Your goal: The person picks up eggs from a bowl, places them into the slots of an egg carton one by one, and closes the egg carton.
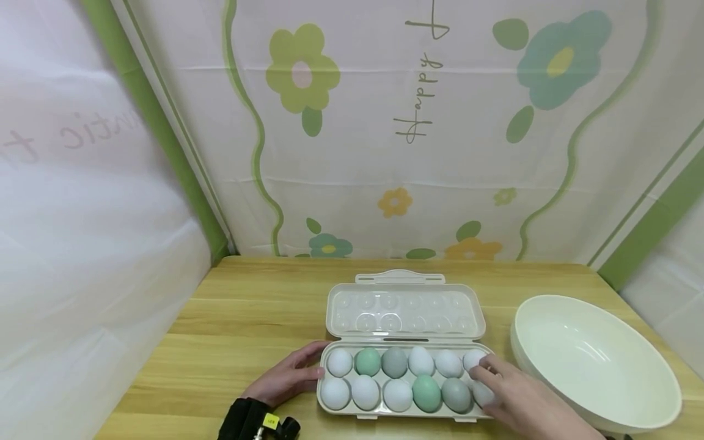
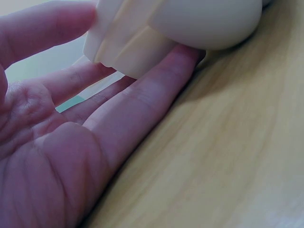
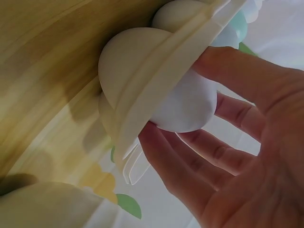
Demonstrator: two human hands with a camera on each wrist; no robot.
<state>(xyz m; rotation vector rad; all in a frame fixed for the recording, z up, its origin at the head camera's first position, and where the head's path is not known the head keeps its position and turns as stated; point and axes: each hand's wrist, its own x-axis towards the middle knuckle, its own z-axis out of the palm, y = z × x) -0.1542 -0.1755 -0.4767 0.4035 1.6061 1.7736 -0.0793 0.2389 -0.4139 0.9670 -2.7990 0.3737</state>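
A cream plastic egg box [image 1: 440,417] lies with its lid [image 1: 406,305] folded back, its cups filled with white, green and grey eggs. At its left end my left hand [image 1: 294,371] grips the box, the thumb on the rim and the other fingers under and behind it; the left wrist view shows this hold on the box wall [image 2: 130,52]. My right hand [image 1: 519,391] is at the opposite end. Its thumb and fingers curl round a pale egg [image 3: 187,102] seated in the front right cup, partly hidden in the head view.
A large white bowl [image 1: 594,360] stands right of the box, close by my right forearm. The wooden table [image 1: 247,318] extends to a printed cloth wall [image 1: 352,153] at the back, with cloth sides at left and right.
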